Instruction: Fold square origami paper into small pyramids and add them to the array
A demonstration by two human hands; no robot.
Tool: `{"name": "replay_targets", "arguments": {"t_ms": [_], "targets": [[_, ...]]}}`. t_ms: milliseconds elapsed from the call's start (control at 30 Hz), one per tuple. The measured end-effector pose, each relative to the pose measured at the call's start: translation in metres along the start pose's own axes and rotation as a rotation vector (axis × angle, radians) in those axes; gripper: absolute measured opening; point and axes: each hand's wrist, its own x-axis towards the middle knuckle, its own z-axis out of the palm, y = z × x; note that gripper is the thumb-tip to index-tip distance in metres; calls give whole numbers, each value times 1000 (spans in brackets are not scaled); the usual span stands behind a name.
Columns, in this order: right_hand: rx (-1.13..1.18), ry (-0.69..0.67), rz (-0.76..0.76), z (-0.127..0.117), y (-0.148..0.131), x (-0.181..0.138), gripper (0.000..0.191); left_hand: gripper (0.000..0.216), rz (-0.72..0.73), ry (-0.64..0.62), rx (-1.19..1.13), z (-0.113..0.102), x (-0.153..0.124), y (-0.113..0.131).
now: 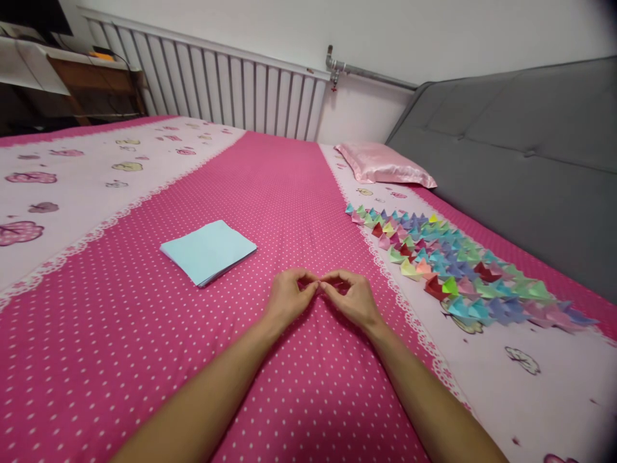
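My left hand (292, 294) and my right hand (351, 296) meet just above the pink bedspread (299, 186). Thumbs and forefingers are bent together, with the tips of both hands touching at the middle. No paper shows between the fingers, and the dotted cloth is visible through the gaps. To the left of my left hand lies a stack of light blue square paper sheets (209, 252). Beyond my right hand, rows of small folded paper pieces (453, 257) in many colours stand close together on the bed.
A shiny pink pillow (383, 164) lies by the grey padded headboard (520, 141). Along the far wall run a white radiator (216, 77) and a pipe (371, 72) with a red valve. A wooden desk (91, 80) with a dark monitor (36, 16) stands at the far left.
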Motion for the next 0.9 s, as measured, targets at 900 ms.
{"name": "replay_targets", "arguments": {"t_ms": [900], "targets": [[-199,30,-111,2,-1,-3,6,14,239,11,392,-1,-8,8]]}}
